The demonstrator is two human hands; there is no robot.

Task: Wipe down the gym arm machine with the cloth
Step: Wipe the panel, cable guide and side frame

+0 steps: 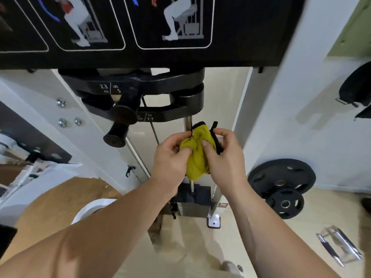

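A yellow cloth [197, 151] with black edging is bunched between both hands in the middle of the head view. My left hand [170, 159] pinches its left side with thumb and fingers. My right hand [224, 155] grips its right side and the black trim. The cloth sits against the chrome guide rod [188, 123] of the gym arm machine, just below the black add-on weight plates [144, 91] marked 2.3 kg and 5 lbs. The weight stack [197, 205] lies further down the rod. A black placard with exercise diagrams [140, 27] spans the top.
White frame uprights [281, 117] flank the rods on both sides. Two black weight plates [281, 187] lean against the wall at right. A chrome handle [339, 247] lies on the floor at lower right. A black knob [116, 135] sticks out left of the cloth.
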